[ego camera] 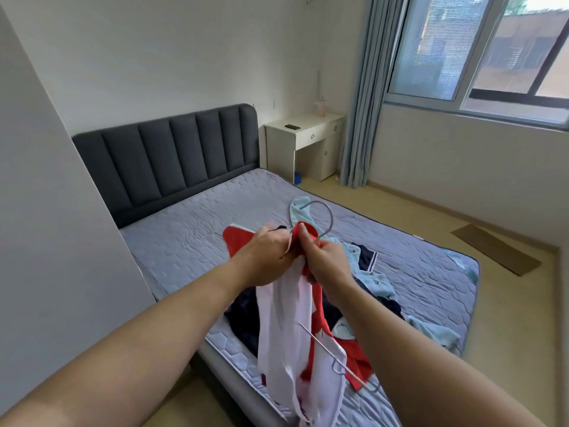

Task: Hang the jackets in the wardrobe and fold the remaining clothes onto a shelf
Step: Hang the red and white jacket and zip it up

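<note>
Forearms converge on red-white jacket point(286, 318), held over bed point(200, 241) edge. Left hand point(264, 257) fingers pinch collar; right hand point(329, 263) fingers clamped on hanger point(331, 220) neck. Hook sticks up, away from us; hanger arm runs down toward us, tilted right. We judge right hand leads; wardrobe out of view.

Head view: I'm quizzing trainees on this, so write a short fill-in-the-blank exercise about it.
The left hand and right hand grip a red and white ____.
It hangs on a metal wire ____.
The pile of clothes lies on the ____.
Missing words: jacket; hanger; bed.
</note>
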A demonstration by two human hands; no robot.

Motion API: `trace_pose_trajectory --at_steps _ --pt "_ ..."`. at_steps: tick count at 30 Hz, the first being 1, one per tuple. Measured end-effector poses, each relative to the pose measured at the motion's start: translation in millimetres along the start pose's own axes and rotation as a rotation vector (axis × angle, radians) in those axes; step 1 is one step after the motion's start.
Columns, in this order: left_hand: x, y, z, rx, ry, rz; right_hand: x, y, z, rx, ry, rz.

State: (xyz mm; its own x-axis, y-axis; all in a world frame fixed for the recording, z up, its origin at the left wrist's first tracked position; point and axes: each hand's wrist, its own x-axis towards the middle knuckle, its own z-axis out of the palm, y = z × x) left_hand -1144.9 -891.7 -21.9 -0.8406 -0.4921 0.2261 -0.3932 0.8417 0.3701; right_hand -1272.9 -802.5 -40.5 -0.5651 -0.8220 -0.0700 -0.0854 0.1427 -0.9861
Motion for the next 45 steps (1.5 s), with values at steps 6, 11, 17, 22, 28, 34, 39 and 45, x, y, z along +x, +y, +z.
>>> trace_pose_trajectory --at_steps 6,11,17,22,28,34,39,45 --pt "-11.0 -42.9 -4.4 0.049 0.075 -0.045 7.9 11.4 -11.5 0.039 -0.434 0.129" --pt "-15.5 -42.4 -8.6 0.211 0.067 -0.005 14.8 20.4 9.9 -0.192 -0.317 0.083" --pt "-34.9 -58.4 -22.9 0.087 0.239 -0.001 25.3 35.0 40.2 -0.515 -0.587 0.228" --pt "-59.2 -87.9 -50.7 -0.012 0.371 -0.027 22.1 50.1 92.0 -0.835 -0.693 0.226" --pt "-106.4 -127.4 -72.5 0.035 0.477 -0.165 20.4 37.5 145.3 -1.099 -0.642 0.094" --pt "-166.1 -142.6 -99.9 0.262 0.652 -0.355 39.3 4.5 177.9 -1.060 -0.459 -0.047" --pt "-210.1 -133.5 -128.8 0.317 0.788 -0.520 35.9 2.1 188.6 -1.026 -0.491 -0.305" --pt "-265.0 -82.7 -147.4 0.430 0.929 -0.704 10.0 3.5 200.6 -1.218 -0.598 -0.468"
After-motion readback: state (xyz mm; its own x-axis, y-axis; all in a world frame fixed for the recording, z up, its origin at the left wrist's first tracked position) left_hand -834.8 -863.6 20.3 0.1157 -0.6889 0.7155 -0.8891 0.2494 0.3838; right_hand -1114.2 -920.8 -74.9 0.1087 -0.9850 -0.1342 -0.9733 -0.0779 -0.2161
